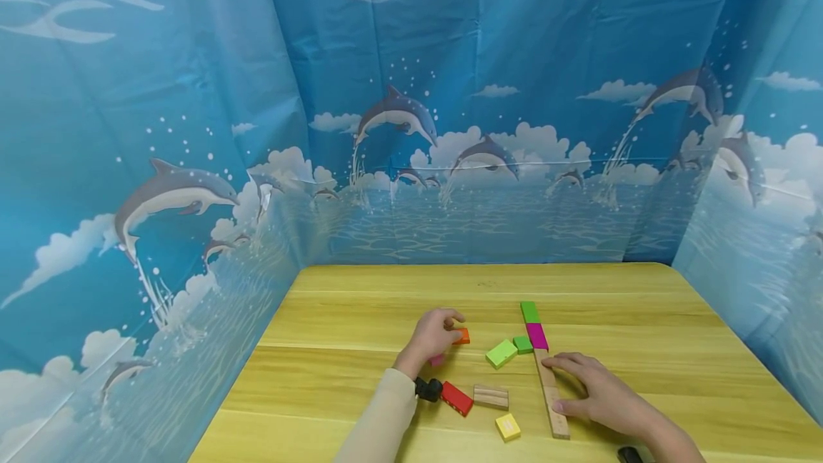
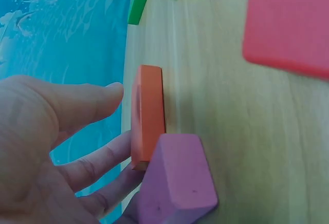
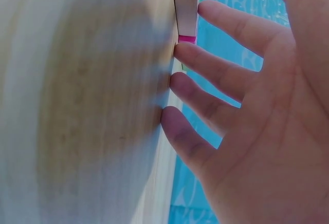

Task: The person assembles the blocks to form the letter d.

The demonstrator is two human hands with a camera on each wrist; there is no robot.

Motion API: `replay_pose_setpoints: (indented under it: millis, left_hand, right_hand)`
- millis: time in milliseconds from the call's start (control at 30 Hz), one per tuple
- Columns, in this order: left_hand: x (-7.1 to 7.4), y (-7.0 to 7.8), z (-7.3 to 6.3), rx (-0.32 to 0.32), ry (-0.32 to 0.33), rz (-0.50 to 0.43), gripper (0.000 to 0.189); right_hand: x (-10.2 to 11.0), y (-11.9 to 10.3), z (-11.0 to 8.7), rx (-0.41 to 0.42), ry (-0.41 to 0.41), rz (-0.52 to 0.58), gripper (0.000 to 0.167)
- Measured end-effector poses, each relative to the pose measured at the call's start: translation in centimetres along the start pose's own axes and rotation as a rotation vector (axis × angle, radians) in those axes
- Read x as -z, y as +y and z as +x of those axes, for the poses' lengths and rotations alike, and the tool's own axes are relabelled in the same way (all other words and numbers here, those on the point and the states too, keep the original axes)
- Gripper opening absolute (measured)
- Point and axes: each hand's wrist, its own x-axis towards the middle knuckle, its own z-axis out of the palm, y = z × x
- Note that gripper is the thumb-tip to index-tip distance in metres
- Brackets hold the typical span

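In the head view, my left hand is at an orange block on the table. The left wrist view shows its thumb apart from that orange block, with fingers reaching behind it. A pink block lies just beside, in front of some fingers. My right hand has its fingers spread, index fingertip and thumb at a row of plain wooden blocks. A magenta block and a green block continue that row at its far end. In the right wrist view, the other fingertips rest at the tabletop.
A small green block touches the row's left side, with a lime block beside it. Nearer lie a red block, a plain wooden block and a yellow block. A dolphin-print curtain surrounds the table.
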Motion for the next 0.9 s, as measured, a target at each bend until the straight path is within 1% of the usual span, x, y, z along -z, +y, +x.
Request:
replay_pose_setpoints:
  millis: [200, 367, 600, 767, 900]
  left_hand:
    - [0.0, -0.8, 0.3, -0.008, -0.018, -0.030, 0.028]
    - [-0.1, -1.3, 0.5, 0.008, -0.031, -0.041, 0.027]
    - [-0.1, -1.3, 0.4, 0.029, -0.033, -0.055, 0.022]
    - [-0.1, -1.2, 0.4, 0.042, -0.030, -0.047, 0.019]
    - [-0.2, -1.2, 0.5, 0.041, -0.022, -0.032, 0.017]
  right_hand:
    - [0.0, 0.0, -0.1, 0.010, 0.002, 0.004, 0.073]
    - [0.0, 0.1, -0.1, 0.004, 0.006, 0.003, 0.073]
    - [0.0, 0.2, -0.1, 0.017, -0.003, -0.002, 0.073]
    - [0.0, 0.2, -0.1, 0.028, 0.005, -0.014, 0.072]
    - [-0.1, 0.3, 0.0, 0.018, 0.010, -0.012, 0.073]
